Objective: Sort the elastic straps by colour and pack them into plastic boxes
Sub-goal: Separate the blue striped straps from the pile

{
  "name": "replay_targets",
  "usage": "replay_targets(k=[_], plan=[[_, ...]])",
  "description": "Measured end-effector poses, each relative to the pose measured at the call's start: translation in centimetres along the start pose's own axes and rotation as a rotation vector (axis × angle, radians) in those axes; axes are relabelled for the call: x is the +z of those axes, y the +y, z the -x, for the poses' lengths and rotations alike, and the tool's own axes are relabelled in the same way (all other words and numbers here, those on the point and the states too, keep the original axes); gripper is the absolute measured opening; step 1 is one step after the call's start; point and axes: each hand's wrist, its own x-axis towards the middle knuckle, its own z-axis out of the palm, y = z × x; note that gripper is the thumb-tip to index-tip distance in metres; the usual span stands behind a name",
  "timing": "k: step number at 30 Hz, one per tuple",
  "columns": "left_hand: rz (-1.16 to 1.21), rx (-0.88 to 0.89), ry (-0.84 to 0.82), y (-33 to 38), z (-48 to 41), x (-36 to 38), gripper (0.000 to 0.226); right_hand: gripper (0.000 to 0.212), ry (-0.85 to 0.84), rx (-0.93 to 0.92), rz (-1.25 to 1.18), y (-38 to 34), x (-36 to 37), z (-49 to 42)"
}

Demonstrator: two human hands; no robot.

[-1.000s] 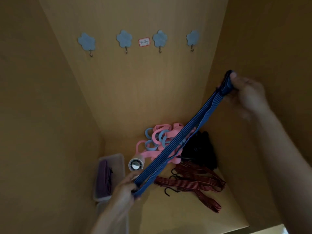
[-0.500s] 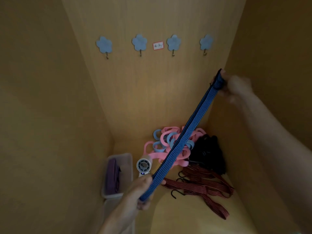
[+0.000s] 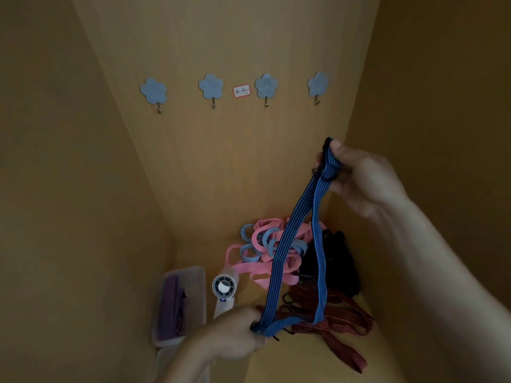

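The blue strap (image 3: 278,261), taut before, now sags in two strands between the right hand (image 3: 362,183) pinching its top and the left hand (image 3: 235,335) gripping its lower fold.

I'm working in dim, warm light; my right hand (image 3: 367,181) is blurring, and the wide lens is bending the edges.

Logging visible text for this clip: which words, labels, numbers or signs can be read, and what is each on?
Red-bordered label on the back panel, between two flower hooks: dark marks, too blurred to read.
Handheld fan: small blue light below the grille, too small to read.
Nothing else bears visible text.
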Motion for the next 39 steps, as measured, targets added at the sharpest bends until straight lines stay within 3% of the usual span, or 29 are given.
replay_targets(k=[3,7,9,12,17,19,21,23,28,30,35,39], plan=[[-0.069,0.069,-0.01,5.5,0.9,-3.7,0.048,0.02,-0.055,-0.04,0.032,-0.8,1.5,2.0],[0.398,0.471,0.437,12.3,1.8,-8.2,0.066,0.02,-0.035,-0.073,0.089,-0.9,2.3,3.1],[0.373,0.63,0.627,15.1,1.8,-9.4,0.05,0.017,-0.02,-0.09,0.101,-0.9,2.4,3.3],[0.172,0.616,0.845,17.5,1.4,-10.1,0.022,0.013,-0.006,-0.113,0.107,-1.3,1.9,3.4],[-0.028,0.534,0.952,17.8,0.3,-8.5,0.024,0.012,0.005,-0.142,0.167,-1.4,0.9,3.8],[0.084,0.5,0.943,17.5,-0.1,-7.4,0.014,0.012,0.033,-0.161,0.218,-1.1,0.7,3.8],[0.174,0.446,0.911,16.4,-0.9,-6.4,0.029,0.016,0.038,-0.153,0.245,-0.7,0.4,3.9],[0.352,0.404,0.779,15.8,-0.7,-5.6,0.023,0.02,0.019,-0.133,0.253,-0.2,0.3,4.2],[1.247,0.373,0.342,15.5,0.1,-5.1,0.031,0.013,0.013,-0.081,0.234,1.8,-0.2,5.7],[1.485,0.351,0.252,15.0,0.1,-5.3,0.031,0.011,-0.002,-0.032,0.226,2.9,-0.5,6.8],[1.165,0.277,0.472,14.5,-0.7,-3.2,0.029,0.01,0.032,-0.007,0.321,5.5,-1.0,8.6],[1.185,0.316,0.489,13.7,-1.0,-2.4,0.036,0.008,0.039,0.02,0.384,6.8,-1.8,8.7]])
